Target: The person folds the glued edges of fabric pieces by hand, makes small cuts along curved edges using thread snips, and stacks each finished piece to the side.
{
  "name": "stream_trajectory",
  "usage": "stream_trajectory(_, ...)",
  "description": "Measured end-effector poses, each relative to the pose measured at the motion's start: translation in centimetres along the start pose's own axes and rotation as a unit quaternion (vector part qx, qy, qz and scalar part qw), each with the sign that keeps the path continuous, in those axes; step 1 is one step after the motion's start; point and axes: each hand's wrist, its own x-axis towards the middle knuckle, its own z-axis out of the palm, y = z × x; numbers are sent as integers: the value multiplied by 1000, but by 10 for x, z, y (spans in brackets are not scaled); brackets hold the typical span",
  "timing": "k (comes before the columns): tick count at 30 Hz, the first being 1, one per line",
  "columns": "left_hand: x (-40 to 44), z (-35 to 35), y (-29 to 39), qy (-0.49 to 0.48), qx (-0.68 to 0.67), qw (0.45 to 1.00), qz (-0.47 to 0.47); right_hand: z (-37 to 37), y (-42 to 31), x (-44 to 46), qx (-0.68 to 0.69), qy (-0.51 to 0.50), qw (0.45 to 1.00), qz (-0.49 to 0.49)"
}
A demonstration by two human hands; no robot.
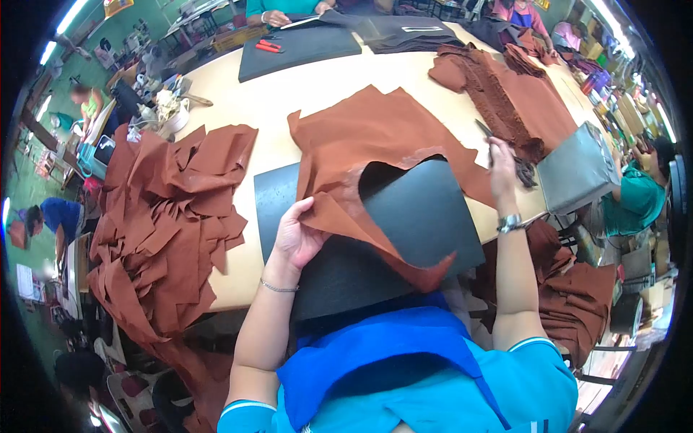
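My left hand (302, 234) pinches the near left edge of a reddish-brown sheet (382, 130) that looks like leather. The sheet has a big curved cut-out, and a narrow strip of it hangs down toward me. Beneath it lies a black cutting board (426, 216), visible through the opening. At the sheet's right side, my right hand (502, 169) is closed around dark scissors (484, 128). Their blade points up and left, and dark handle parts show beside the hand. The fingers partly hide the scissors.
Brown scraps (173, 209) are heaped at the left table edge. More brown pieces (505, 94) lie back right, near a grey block (581, 167). Red-handled cutters (268, 46) rest on a black board (299, 54). Co-workers sit around, one across the table.
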Motion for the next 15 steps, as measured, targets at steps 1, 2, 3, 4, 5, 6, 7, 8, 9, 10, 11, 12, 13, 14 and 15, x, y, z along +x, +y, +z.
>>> stream_trajectory(1,4,1,-3,8,3,1000,5,21,-33,-16,11,-56,998,2)
stream_trajectory(2,4,12,-6,39,4,999,19,42,-67,-31,22,-112,993,4)
stream_trajectory(3,2,28,-9,69,5,997,33,60,-79,-41,26,-171,983,-62)
stream_trajectory(4,2,40,-14,99,7,994,48,73,-104,-52,-44,-230,971,-43)
stream_trajectory(5,5,44,-21,104,65,990,63,87,-119,-59,-68,-287,955,22)
stream_trajectory(6,4,54,-27,101,142,981,79,103,-119,-65,-35,-316,948,24)
stream_trajectory(7,5,49,-31,79,181,977,76,118,-117,-72,10,-304,953,-9)
stream_trajectory(8,8,44,-34,55,217,972,73,128,-117,-76,21,-313,950,8)
stream_trajectory(9,6,48,-31,38,195,977,72,132,-122,-77,14,-328,945,20)
stream_trajectory(10,6,46,-28,26,188,979,73,137,-126,-79,9,-343,939,32)
stream_trajectory(11,6,44,-25,16,180,981,76,142,-122,-85,28,-331,943,27)
stream_trajectory(12,6,42,-23,6,171,982,80,145,-120,-89,39,-340,939,4)
stream_trajectory(13,6,41,-24,9,192,978,83,146,-118,-92,51,-349,935,-18)
stream_trajectory(14,7,39,-24,11,213,973,85,147,-117,-95,63,-356,931,-40)
stream_trajectory(15,8,38,-24,13,236,968,86,139,-129,-92,15,-383,921,-71)
